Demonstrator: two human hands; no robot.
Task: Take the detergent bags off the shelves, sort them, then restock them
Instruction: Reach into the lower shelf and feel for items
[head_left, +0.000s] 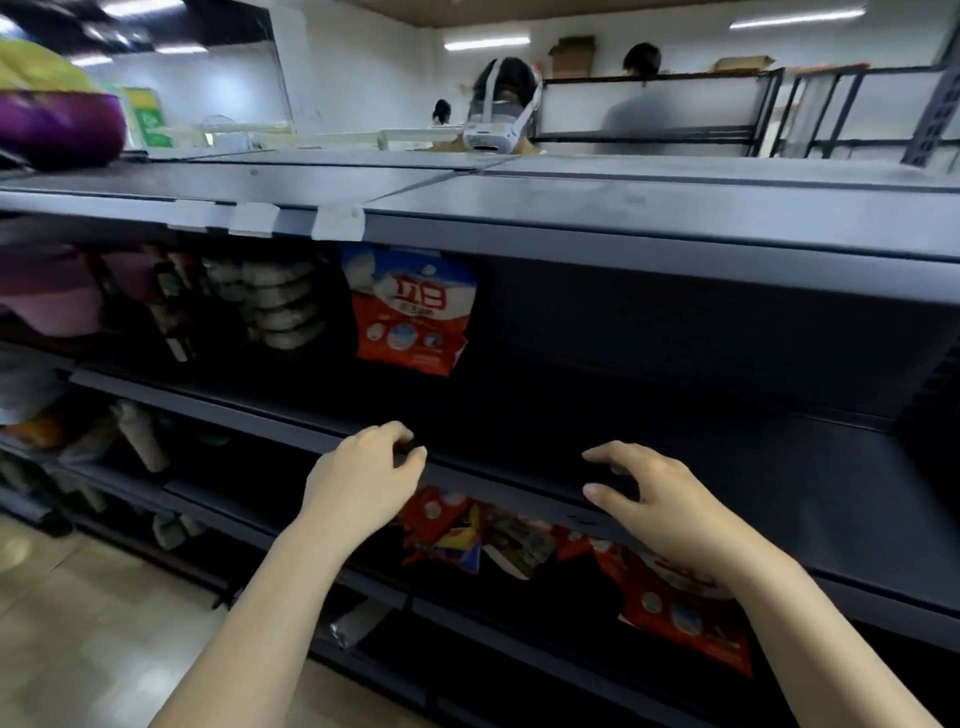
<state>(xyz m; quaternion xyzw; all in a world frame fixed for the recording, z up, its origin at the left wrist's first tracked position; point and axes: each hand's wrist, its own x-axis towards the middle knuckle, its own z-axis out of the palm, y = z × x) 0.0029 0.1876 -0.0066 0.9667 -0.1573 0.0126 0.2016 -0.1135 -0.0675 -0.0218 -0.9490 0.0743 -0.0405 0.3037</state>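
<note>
Both hands hover at the front edge of the middle shelf (519, 475), holding nothing: left hand (363, 480) with fingers loosely curled, right hand (660, 499) with fingers spread and bent. This posture suggests a reach between picks. One red-and-white detergent bag (410, 312) stands upright on that shelf, facing outward for display. Roughly four bags (675, 608) lie jumbled on the shelf below, apparently awaiting sorting; exact count unclear.
</note>
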